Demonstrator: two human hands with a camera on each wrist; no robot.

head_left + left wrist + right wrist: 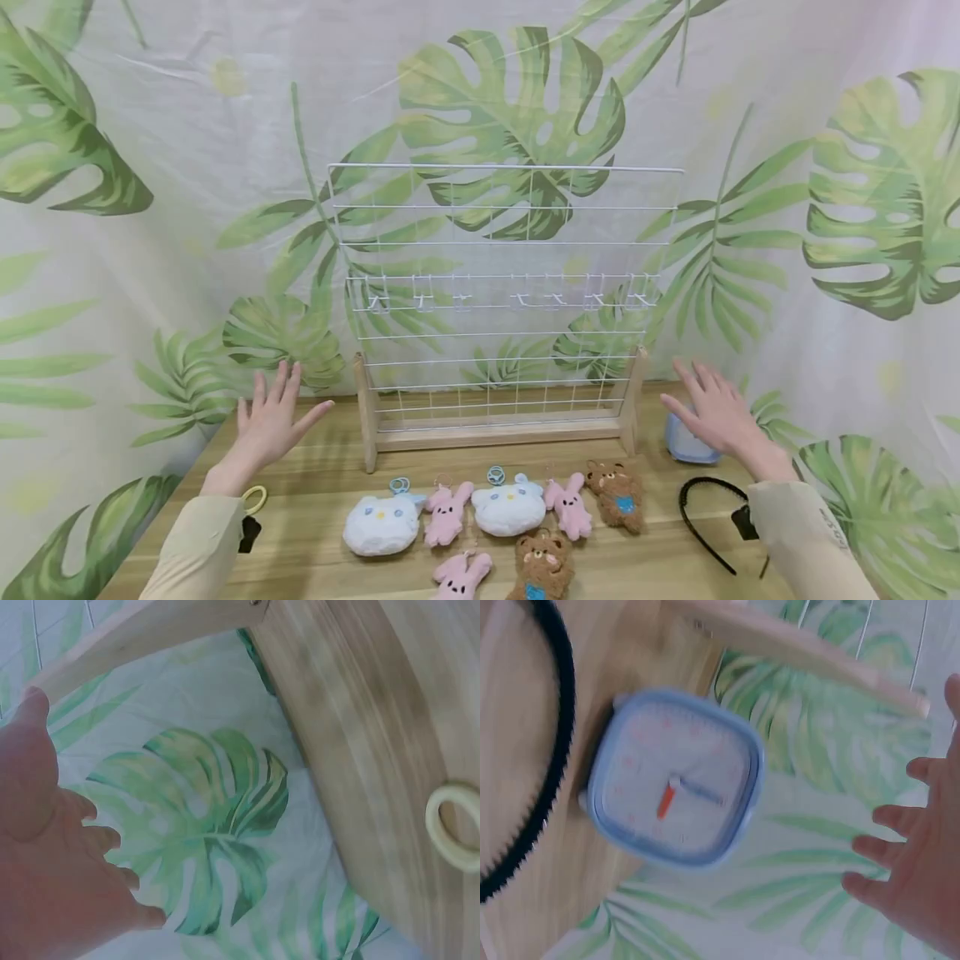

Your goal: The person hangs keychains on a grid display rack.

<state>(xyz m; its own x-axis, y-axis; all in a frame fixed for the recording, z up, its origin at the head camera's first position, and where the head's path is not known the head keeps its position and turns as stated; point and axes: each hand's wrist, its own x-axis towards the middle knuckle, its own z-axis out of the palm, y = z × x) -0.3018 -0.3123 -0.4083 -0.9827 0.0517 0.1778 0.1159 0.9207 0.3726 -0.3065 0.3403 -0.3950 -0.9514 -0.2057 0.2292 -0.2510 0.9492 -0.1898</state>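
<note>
Both hands are raised with fingers spread and hold nothing. The left hand (pixel 268 421) hovers over the table's left side, left of a white wire grid rack (pixel 495 333) on a wooden stand. Below its wrist lies a yellow ring (pixel 256 499). Over the right side, the right hand (pixel 716 412) overlaps a blue alarm clock (pixel 675 780) in the head view. A black toothed headband (pixel 693 517) lies near the right wrist. Between the hands sit white plush pendants (pixel 381 525), pink bunny plush pendants (pixel 447 515) and brown bear plush pendants (pixel 617 497).
Several small white hooks (pixel 553 300) hang in a row across the grid. Behind the wooden table (pixel 300 542) hangs a leaf-print cloth (pixel 187 167). The stand's wooden feet (pixel 367 425) rest near the table's back edge. One bunny and one bear lie closest to the front.
</note>
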